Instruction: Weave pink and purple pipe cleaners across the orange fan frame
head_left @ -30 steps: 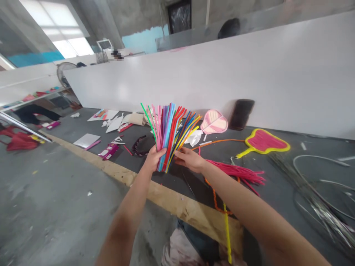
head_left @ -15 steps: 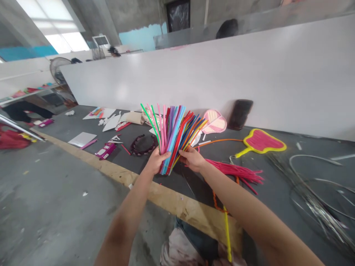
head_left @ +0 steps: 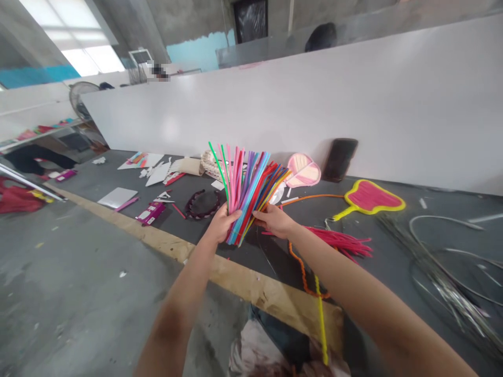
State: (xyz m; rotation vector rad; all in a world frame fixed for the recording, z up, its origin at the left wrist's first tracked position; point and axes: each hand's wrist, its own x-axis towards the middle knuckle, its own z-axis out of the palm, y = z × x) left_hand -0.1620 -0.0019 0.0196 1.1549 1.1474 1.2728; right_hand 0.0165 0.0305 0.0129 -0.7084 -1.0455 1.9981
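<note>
Between my two hands is a fanned bundle of pipe cleaners (head_left: 245, 183) in green, pink, purple, light blue, red, dark blue and yellow, held above the dark table. My left hand (head_left: 222, 224) is closed round the lower left side, thumb across the front. On the lower right side, my right hand (head_left: 275, 221) grips the bundle with thumb and fingers. Red-pink pipe cleaners (head_left: 341, 242) lie on the table under and beyond my right forearm. A purple braided headband (head_left: 203, 204) rests left of the bundle.
A red fan shape with yellow edging (head_left: 373, 198) lies at right, near a phone (head_left: 341, 159) leaning on the white partition (head_left: 243, 110). Metal wires (head_left: 444, 277) spread at far right. A purple box (head_left: 150, 213) and paper scraps (head_left: 159, 174) lie left.
The bundle's upper ends have shifted slightly right and bunched closer together, especially the green and pink ones. Both hands keep their hold in nearly the same place.
</note>
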